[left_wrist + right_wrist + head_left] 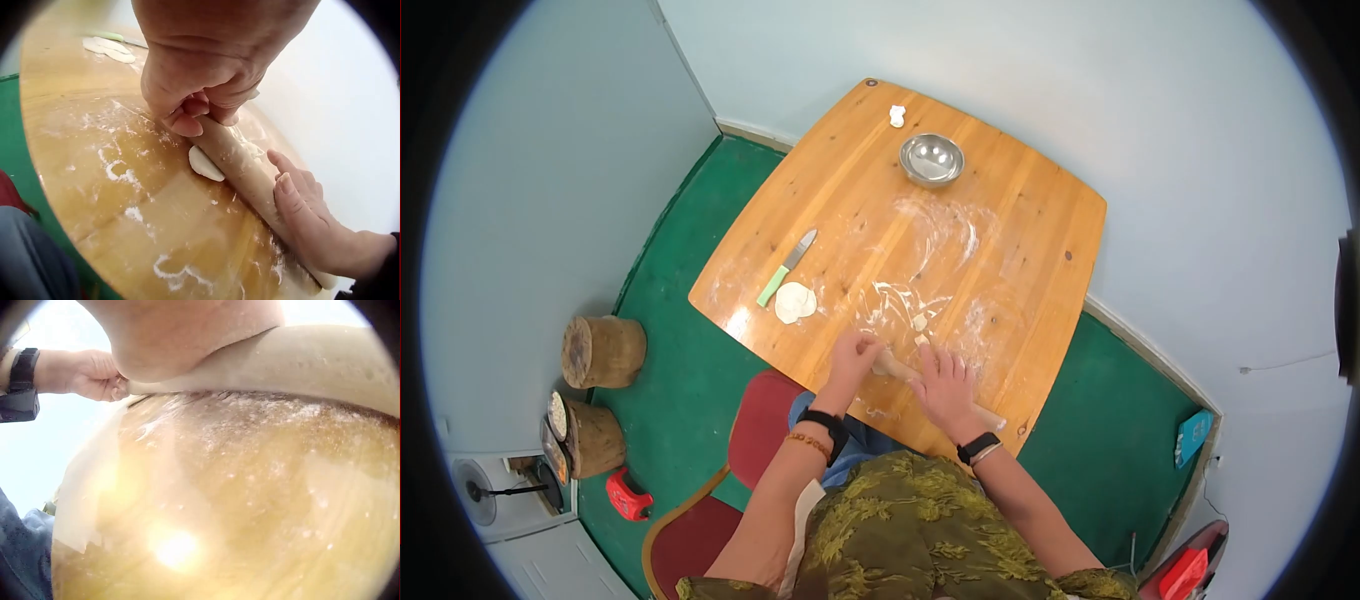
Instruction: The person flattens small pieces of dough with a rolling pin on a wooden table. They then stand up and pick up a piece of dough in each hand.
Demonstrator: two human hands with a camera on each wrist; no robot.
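Note:
A floury wooden rolling pin (250,181) lies slantwise near the front edge of the table. My left hand (855,357) has its fingers curled at the pin's left end, gripping it. Farther right, my right hand (948,385) lies over the pin with fingers extended, the palm pressing on it. A pale flattened piece of dough (205,164) sticks out from under the pin on the near side, close to my left fingertips; the rest of it is hidden. Just beyond the pin are small dough lumps (919,322).
Thin round dough wrappers (796,302) overlap at the left, beside a green-handled knife (788,268). Toward the far side stand a steel bowl (932,160) and a small white object (897,116). Flour streaks the wooden table (1040,240). A red chair (765,420) is at the front left.

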